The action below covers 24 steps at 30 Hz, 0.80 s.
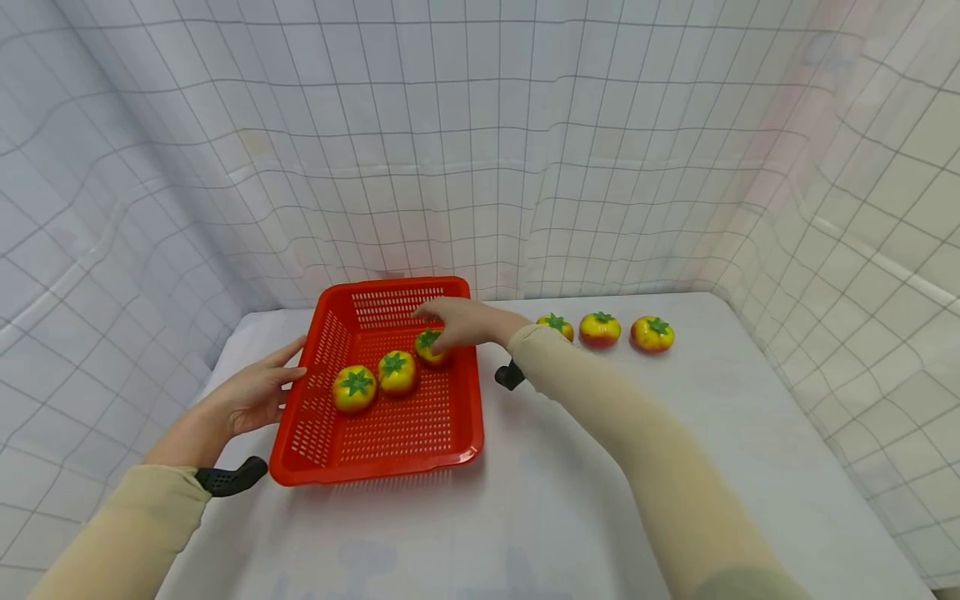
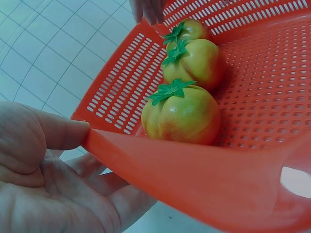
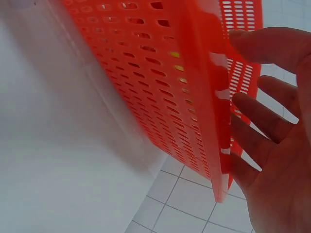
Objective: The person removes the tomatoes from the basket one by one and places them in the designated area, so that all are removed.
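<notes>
A red slotted plastic basket (image 1: 393,429) stands on the white table. In it, three glossy yellow-red tomato-like fruits with green leafy tops lie in a slanting row: a near-left fruit (image 1: 354,389), a middle fruit (image 1: 397,373) and a far-right fruit (image 1: 426,348). My left hand (image 1: 258,392) pinches the basket's left rim, thumb on top and fingers underneath, as the left wrist view shows. Reaching over the right rim, my right hand (image 1: 467,321) is above the far-right fruit and partly covers it. Its fingers (image 3: 262,116) are spread and loosely bent, holding nothing.
Right of the basket, three similar fruits lie in a row along the table's back: one partly behind my right sleeve (image 1: 553,327), a middle fruit (image 1: 600,331) and an outer fruit (image 1: 652,335). A white gridded curtain (image 1: 495,167) hangs behind and along both sides.
</notes>
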Each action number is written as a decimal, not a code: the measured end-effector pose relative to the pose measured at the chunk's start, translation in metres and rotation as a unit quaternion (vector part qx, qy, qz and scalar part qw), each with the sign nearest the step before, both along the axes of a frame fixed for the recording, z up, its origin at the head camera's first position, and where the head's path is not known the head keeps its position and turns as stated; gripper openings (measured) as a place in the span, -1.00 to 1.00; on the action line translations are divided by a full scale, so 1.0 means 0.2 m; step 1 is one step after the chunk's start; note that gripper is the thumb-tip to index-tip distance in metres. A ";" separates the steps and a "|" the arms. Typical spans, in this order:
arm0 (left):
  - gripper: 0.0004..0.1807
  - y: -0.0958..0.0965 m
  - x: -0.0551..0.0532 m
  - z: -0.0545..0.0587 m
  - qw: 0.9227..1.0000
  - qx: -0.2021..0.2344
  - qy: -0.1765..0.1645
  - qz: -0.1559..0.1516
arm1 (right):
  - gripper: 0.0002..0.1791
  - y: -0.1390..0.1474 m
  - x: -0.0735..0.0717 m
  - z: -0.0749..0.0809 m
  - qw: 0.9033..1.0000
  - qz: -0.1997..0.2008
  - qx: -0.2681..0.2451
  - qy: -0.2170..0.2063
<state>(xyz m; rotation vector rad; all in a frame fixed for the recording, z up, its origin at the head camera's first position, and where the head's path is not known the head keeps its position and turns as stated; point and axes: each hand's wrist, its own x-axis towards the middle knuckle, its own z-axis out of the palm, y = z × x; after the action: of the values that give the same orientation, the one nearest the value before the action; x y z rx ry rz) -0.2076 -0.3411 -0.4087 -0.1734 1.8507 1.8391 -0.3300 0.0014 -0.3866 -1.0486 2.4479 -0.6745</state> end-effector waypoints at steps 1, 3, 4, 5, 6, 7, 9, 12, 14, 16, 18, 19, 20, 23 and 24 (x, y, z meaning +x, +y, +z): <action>-0.24 0.00 0.00 0.00 1.000 -0.001 0.001 -0.001 | -0.31 -0.01 0.00 0.00 1.000 0.002 0.017 0.014; -0.24 0.00 0.00 0.00 1.000 -0.003 0.002 -0.001 | -0.30 -0.03 0.00 0.00 0.997 0.010 0.053 0.048; -0.24 0.00 0.00 0.00 1.000 -0.003 0.002 -0.001 | -0.30 -0.03 0.00 -0.01 0.996 0.014 0.069 0.064; -0.24 0.00 0.00 0.00 1.000 -0.003 0.002 -0.002 | -0.30 -0.04 0.00 -0.01 0.994 0.018 0.081 0.078; -0.25 0.00 0.00 0.00 1.000 -0.003 0.002 -0.002 | -0.30 -0.05 -0.01 -0.01 0.992 0.020 0.092 0.090; -0.25 0.00 0.00 0.00 1.000 -0.003 0.002 -0.002 | -0.30 -0.05 -0.01 -0.01 0.990 0.023 0.101 0.100; -0.24 0.00 0.00 0.00 1.000 0.000 0.000 -0.002 | -0.30 -0.06 -0.02 -0.02 0.987 0.027 0.112 0.110; -0.24 0.00 0.00 0.01 1.000 0.003 -0.001 -0.004 | -0.27 -0.07 -0.04 -0.02 0.984 0.029 0.132 0.118; -0.24 0.00 0.01 0.01 1.000 0.003 -0.001 -0.003 | -0.25 -0.08 -0.05 -0.03 0.982 0.030 0.144 0.120; -0.24 0.00 0.01 0.01 1.000 0.003 0.000 -0.002 | -0.22 -0.09 -0.06 -0.04 0.979 0.030 0.157 0.124; -0.24 0.01 0.01 0.01 1.000 0.002 0.002 -0.001 | -0.19 -0.10 -0.08 -0.06 0.975 0.035 0.175 0.134; -0.24 0.01 0.01 0.01 1.000 0.001 0.001 0.001 | -0.18 -0.10 -0.08 -0.07 0.973 0.036 0.182 0.136; -0.24 0.01 0.01 0.01 1.000 0.001 0.001 0.001 | -0.17 -0.10 -0.08 -0.08 0.971 0.038 0.190 0.140; -0.24 0.00 0.02 0.01 1.000 -0.001 0.001 0.001 | -0.18 -0.12 -0.09 -0.10 0.966 0.042 0.208 0.150; -0.24 0.00 0.02 0.01 1.000 -0.002 0.001 0.001 | -0.19 -0.12 -0.09 -0.10 0.964 0.042 0.212 0.153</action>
<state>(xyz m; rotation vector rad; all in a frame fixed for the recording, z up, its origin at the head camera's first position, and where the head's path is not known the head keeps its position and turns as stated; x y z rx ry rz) -0.2045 -0.3408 -0.4069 -0.1745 1.8563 1.8385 -0.3483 -0.0233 -0.4068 -1.1320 2.6156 0.0522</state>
